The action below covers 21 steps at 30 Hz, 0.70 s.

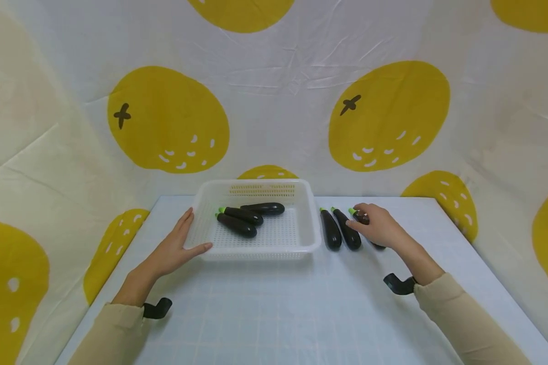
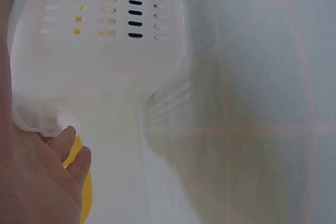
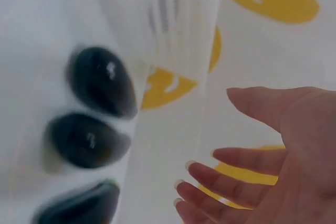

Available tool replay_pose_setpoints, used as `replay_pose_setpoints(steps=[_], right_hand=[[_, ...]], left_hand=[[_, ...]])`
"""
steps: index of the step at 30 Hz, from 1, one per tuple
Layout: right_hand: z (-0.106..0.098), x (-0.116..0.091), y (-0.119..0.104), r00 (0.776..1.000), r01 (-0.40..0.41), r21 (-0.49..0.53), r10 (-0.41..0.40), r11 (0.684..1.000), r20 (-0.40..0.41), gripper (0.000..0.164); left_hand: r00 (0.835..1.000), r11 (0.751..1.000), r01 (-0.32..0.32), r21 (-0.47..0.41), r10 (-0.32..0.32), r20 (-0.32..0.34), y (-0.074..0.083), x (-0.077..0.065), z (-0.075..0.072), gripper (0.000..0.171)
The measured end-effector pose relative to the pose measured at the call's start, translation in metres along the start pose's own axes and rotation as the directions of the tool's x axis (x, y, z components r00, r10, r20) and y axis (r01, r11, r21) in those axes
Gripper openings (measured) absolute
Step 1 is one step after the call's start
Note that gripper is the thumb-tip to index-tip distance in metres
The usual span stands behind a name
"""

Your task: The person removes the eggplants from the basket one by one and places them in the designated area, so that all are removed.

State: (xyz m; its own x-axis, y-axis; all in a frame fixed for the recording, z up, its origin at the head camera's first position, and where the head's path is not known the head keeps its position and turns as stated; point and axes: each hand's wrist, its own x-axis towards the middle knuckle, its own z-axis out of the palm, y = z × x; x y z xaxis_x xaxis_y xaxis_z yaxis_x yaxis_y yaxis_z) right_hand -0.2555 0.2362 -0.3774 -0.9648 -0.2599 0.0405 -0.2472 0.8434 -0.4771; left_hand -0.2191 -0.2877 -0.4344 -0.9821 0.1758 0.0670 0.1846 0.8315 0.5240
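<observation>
My left hand (image 1: 171,251) rests against the left front corner of a white plastic basket (image 1: 274,250), thumb along the front rim and fingers along the left side. Inside lie three dark eggplants, the front one (image 1: 236,225) beside two others. Right of the basket, three more eggplants lie side by side: a left one (image 1: 331,230), a middle one (image 1: 348,230) and a right one (image 1: 359,217). My right hand (image 1: 379,225) hovers above the right one, hiding part of it. In the right wrist view its fingers (image 3: 236,182) are spread apart with nothing between them.
A pale blue checked cloth (image 1: 255,314) covers the table under the basket. Behind it hangs a white curtain (image 1: 278,116) printed with large yellow fruit. Black wrist mounts (image 1: 157,308) stick out from both forearms.
</observation>
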Motion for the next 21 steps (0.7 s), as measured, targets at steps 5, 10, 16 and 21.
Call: replay_pose_setpoints(steps=[5, 10, 16, 21], right_hand=[[0.011, 0.006, -0.026, 0.995, 0.097, 0.032, -0.097, 0.995, -0.002, 0.058], [0.021, 0.013, -0.047, 0.981, 0.195, 0.061, -0.196, 0.979, 0.006, 0.051], [0.032, 0.023, -0.068, 0.971, 0.235, 0.095, -0.238, 0.967, 0.023, 0.049], [0.045, 0.031, -0.083, 0.966, 0.252, 0.117, -0.258, 0.961, 0.035, 0.048]], left_hand=[[1.0, 1.0, 0.007, 0.003, -0.007, 0.0, 0.0, 0.0, 0.001, 0.116], [1.0, 1.0, -0.002, -0.009, 0.002, -0.002, -0.002, 0.001, 0.003, 0.117], [1.0, 1.0, -0.016, -0.007, 0.016, -0.009, -0.003, 0.0, 0.003, 0.115], [1.0, 1.0, -0.009, 0.006, 0.009, -0.011, -0.002, 0.0, 0.002, 0.115]])
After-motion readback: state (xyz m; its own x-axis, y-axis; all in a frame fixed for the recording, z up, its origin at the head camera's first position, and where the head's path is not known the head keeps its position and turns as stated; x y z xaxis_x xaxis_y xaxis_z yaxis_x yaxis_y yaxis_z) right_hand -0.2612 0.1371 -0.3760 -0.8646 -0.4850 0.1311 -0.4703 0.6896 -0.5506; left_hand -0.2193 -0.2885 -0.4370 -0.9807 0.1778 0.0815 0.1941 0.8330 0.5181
